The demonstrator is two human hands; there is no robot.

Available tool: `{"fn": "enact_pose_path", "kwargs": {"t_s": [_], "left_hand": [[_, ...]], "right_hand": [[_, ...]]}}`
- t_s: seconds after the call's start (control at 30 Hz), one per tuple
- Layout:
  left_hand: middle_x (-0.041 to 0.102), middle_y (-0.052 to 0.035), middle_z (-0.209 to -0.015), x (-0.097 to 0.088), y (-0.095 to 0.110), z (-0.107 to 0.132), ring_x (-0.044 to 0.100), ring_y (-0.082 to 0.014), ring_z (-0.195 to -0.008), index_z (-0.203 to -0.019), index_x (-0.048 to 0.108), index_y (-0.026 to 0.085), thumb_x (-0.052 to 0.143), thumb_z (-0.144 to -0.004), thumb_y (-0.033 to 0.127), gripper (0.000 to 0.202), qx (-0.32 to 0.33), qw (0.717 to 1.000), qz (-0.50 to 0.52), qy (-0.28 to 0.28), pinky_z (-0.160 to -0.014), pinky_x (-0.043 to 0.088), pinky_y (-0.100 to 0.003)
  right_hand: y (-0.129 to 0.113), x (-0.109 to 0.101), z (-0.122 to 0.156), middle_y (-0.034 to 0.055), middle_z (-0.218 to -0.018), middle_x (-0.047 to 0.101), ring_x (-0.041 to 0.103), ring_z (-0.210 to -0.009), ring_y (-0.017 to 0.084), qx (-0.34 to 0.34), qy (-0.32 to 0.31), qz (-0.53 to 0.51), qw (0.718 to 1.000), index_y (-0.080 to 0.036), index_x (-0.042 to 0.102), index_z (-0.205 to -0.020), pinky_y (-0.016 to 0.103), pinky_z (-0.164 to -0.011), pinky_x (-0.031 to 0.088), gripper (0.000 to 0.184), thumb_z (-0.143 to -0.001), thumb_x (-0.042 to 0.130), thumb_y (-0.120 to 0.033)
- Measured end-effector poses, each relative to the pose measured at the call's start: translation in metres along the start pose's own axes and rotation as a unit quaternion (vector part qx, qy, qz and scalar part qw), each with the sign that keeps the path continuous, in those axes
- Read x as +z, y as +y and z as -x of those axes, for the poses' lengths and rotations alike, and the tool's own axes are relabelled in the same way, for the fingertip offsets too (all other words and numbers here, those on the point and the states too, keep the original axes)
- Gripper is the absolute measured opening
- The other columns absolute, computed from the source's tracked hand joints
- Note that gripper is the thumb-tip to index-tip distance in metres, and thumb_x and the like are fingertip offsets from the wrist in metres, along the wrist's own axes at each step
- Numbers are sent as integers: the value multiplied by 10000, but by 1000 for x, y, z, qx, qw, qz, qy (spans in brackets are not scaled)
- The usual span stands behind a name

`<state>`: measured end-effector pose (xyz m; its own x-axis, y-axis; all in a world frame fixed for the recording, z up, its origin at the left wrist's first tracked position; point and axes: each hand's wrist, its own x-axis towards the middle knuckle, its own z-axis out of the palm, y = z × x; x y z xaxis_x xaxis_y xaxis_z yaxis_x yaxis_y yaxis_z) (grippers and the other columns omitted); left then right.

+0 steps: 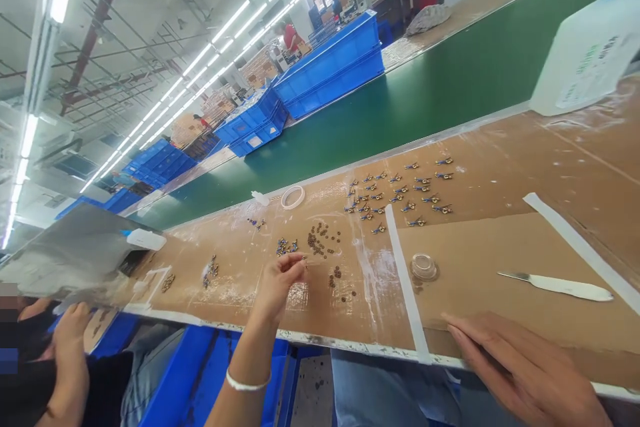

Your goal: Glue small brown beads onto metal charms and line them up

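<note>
My left hand (280,282) is raised over the brown board, its thumb and forefinger pinched together. Whatever sits between those fingertips is too small to name. Just past it lie a cluster of small blue-and-gold pieces (286,247) and a scatter of little dark brown round pieces (316,240). My right hand (530,367) rests at the front edge of the board with its fingers stretched out, and I see nothing held in it. Beyond that hand are a small clear round dish (424,267) and a white-handled knife (567,285).
Rows of small blue-and-gold figures (397,197) lie farther back. A white ring (293,197) sits near the green conveyor belt (335,140). At right stands a large white jug (583,63). Blue crates (330,73) line the belt's far side. Another person's hand (73,323) is at left.
</note>
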<state>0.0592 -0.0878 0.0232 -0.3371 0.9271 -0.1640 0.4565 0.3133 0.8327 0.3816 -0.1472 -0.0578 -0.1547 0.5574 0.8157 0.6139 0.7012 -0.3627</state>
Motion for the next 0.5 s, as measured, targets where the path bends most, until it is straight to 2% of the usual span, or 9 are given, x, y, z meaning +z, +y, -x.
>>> {"fn": "enact_pose_path", "kwargs": {"t_s": [0.07, 0.13, 0.2, 0.27, 0.37, 0.5], "left_hand": [[689, -16, -736, 14, 12, 15, 656, -134, -638, -854, 696, 144, 830, -635, 417, 375, -8, 993, 108, -36, -683, 553, -294], [683, -2, -709, 32, 21, 26, 683, -138, -657, -802, 688, 153, 881, -622, 354, 332, -26, 973, 218, -76, -688, 571, -280], [692, 8, -703, 51, 28, 33, 697, -130, -666, -806, 711, 161, 892, -633, 306, 289, -36, 956, 272, -103, -685, 578, -257], [712, 7, -710, 70, 34, 37, 701, -124, -656, -835, 746, 165, 897, -627, 304, 292, -34, 952, 283, -109, -679, 583, -245], [725, -9, -667, 91, 41, 39, 691, -126, -600, -812, 774, 152, 906, -589, 334, 316, -17, 961, 257, -97, -626, 580, -241], [734, -28, -636, 108, 48, 41, 678, -130, -572, -803, 789, 147, 877, -619, 364, 297, 22, 979, 186, -82, -613, 575, -249]], "right_hand": [[-2, 0, -3, -11, -794, 731, 681, -669, 118, 16, 3, -2, 1000, -197, 659, -1018, 256, -718, 524, 172, -985, 500, -140], [-4, 0, -3, -4, -794, 731, 685, -679, 122, 29, 4, 0, 1000, -195, 658, -1028, 255, -710, 533, 178, -984, 496, -137], [-4, 1, -2, 8, -799, 729, 685, -694, 124, 38, 4, 0, 999, -183, 658, -1024, 253, -712, 535, 177, -982, 495, -131], [-5, 1, -1, 20, -814, 727, 685, -719, 127, 48, 3, -5, 999, -174, 660, -1020, 254, -729, 538, 178, -976, 496, -120], [-5, 1, 0, 27, -794, 715, 670, -708, 129, 72, 3, -18, 997, -168, 661, -1009, 257, -705, 534, 176, -966, 500, -113], [-5, 1, 0, 35, -781, 699, 651, -702, 135, 85, -7, -36, 996, -156, 652, -995, 267, -675, 514, 148, -973, 508, -131]]}}
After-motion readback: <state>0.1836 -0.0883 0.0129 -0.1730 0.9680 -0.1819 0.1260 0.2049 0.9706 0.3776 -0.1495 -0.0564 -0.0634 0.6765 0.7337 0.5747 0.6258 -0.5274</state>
